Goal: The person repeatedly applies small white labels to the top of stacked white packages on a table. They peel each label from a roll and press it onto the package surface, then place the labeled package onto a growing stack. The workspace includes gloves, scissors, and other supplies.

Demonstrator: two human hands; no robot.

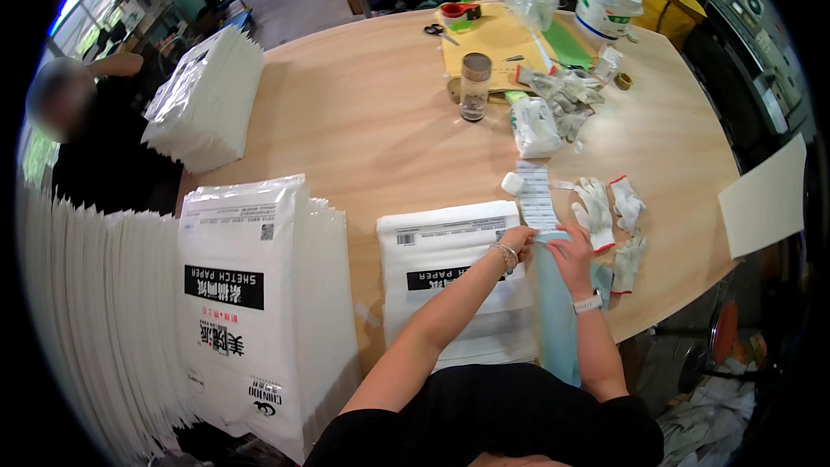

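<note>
A long strip of printed white labels [538, 193] lies on the table in front of me, and its pale blue backing [556, 316] runs down toward my body. Where the labels meet the blue part, my left hand [519, 244] pinches the strip's left edge with closed fingertips. On the opposite edge my right hand [573, 252] also has its fingers closed on the strip. Whether a single label is between the fingertips is too small to tell. Just left of the strip is a stack of white plastic packs of sketch paper [450, 329], partly covered by my left forearm.
Tall stacks of packs [238, 294] stand at left, another stack [207, 99] beyond, beside a person [95, 134]. White gloves [594, 212] lie right of the strip. Farther back are a clear jar [475, 91], a tissue pack [535, 130], scissors [439, 32] and a white bucket [605, 4].
</note>
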